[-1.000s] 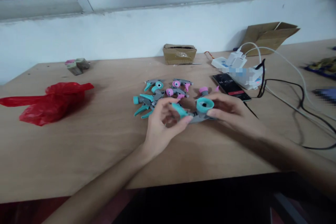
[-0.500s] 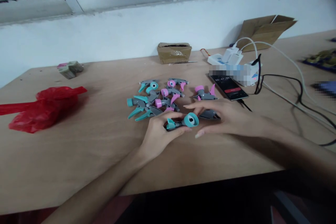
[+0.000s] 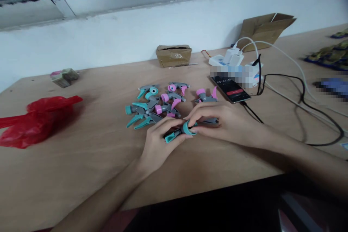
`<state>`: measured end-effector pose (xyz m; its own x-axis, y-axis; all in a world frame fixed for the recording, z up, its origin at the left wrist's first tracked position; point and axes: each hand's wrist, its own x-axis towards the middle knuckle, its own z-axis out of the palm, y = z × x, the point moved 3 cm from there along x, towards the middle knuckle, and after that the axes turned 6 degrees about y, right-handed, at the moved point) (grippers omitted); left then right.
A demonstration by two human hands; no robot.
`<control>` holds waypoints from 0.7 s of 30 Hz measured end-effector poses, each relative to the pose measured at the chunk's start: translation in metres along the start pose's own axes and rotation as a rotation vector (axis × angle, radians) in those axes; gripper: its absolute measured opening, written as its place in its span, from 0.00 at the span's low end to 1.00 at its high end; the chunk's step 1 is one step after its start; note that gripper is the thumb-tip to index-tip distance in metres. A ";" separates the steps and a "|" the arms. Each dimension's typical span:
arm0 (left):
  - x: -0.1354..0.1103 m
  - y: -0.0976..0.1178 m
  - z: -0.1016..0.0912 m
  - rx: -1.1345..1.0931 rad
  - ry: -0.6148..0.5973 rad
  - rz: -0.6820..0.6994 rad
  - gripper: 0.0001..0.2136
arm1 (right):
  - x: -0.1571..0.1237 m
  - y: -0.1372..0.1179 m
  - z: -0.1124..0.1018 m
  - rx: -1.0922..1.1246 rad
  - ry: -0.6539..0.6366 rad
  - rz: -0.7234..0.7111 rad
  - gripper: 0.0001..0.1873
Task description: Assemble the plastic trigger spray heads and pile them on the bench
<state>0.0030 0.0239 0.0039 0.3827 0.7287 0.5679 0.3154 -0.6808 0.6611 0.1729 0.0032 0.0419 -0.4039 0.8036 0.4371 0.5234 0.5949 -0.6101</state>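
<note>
My left hand [image 3: 159, 143] and my right hand [image 3: 217, 121] meet over the wooden table [image 3: 89, 159], both closed on one grey spray trigger head with teal parts [image 3: 179, 132]. The left fingers grip its teal end, while the right fingertips pinch the teal collar. A grey piece [image 3: 210, 120] pokes out under the right hand. Just behind the hands lies a cluster of several trigger heads, teal ones [image 3: 141, 110] at the left and pink ones [image 3: 170, 98] at the right, plus a single pink one [image 3: 205, 95].
A phone [image 3: 230, 89] with a lit screen lies behind my right hand, cabled to a power strip [image 3: 231, 59]. Black and white cables [image 3: 304, 94] loop at the right. A red plastic bag [image 3: 35, 117] sits at the left; cardboard boxes [image 3: 174, 55] stand by the wall.
The trigger head came down from a raised hold to the tabletop. Both hands closed in over it, the right hand moving left onto its teal collar. The camera view shifted slightly rightward.
</note>
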 end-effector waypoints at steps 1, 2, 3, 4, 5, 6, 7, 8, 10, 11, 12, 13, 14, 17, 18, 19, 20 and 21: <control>0.000 0.001 0.000 0.003 0.001 0.007 0.10 | 0.001 0.002 0.001 0.059 -0.019 0.042 0.04; 0.000 0.001 -0.001 0.004 0.004 0.018 0.10 | 0.002 0.004 0.002 0.131 -0.035 0.090 0.04; 0.000 0.002 -0.001 0.004 0.005 0.035 0.10 | 0.002 0.006 0.003 0.212 -0.047 0.138 0.05; 0.000 0.003 -0.002 0.002 0.004 0.054 0.10 | 0.002 0.009 0.004 0.296 -0.058 0.183 0.07; 0.000 0.004 -0.003 0.001 -0.001 0.073 0.10 | 0.003 0.010 0.005 0.378 -0.074 0.223 0.09; -0.001 0.005 -0.003 0.001 -0.012 0.092 0.10 | 0.003 0.012 0.007 0.449 -0.094 0.260 0.12; -0.002 0.005 -0.003 0.005 -0.028 0.109 0.10 | 0.003 0.013 0.009 0.500 -0.120 0.293 0.16; -0.003 0.006 -0.003 0.014 -0.046 0.127 0.11 | 0.002 0.014 0.012 0.532 -0.152 0.321 0.19; -0.005 0.006 -0.004 0.037 -0.067 0.176 0.12 | 0.002 0.014 0.016 0.555 -0.202 0.349 0.22; -0.006 0.006 -0.003 0.049 -0.074 0.208 0.12 | 0.002 0.013 0.018 0.553 -0.204 0.344 0.23; -0.008 0.006 -0.003 0.061 -0.078 0.236 0.13 | 0.002 0.012 0.019 0.554 -0.194 0.330 0.23; -0.009 0.006 -0.003 0.071 -0.078 0.259 0.13 | 0.001 0.011 0.020 0.561 -0.181 0.314 0.24; -0.010 0.007 -0.003 0.081 -0.076 0.274 0.13 | 0.001 0.009 0.021 0.574 -0.166 0.298 0.24; -0.011 0.008 -0.002 0.106 -0.082 0.278 0.13 | -0.002 0.009 0.025 0.578 -0.156 0.283 0.25; -0.011 0.009 -0.002 0.111 -0.085 0.272 0.12 | -0.003 0.009 0.026 0.561 -0.156 0.280 0.25; -0.011 0.010 -0.002 0.115 -0.094 0.265 0.12 | -0.005 0.010 0.026 0.536 -0.149 0.274 0.25; -0.011 0.010 -0.002 0.117 -0.102 0.259 0.12 | -0.006 0.010 0.026 0.511 -0.138 0.264 0.25; -0.012 0.011 -0.001 0.117 -0.108 0.255 0.12 | -0.007 0.010 0.026 0.492 -0.124 0.250 0.25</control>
<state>0.0009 0.0082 0.0050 0.5501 0.5255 0.6490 0.2926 -0.8492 0.4396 0.1619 0.0035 0.0157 -0.4135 0.8932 0.1765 0.2151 0.2842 -0.9343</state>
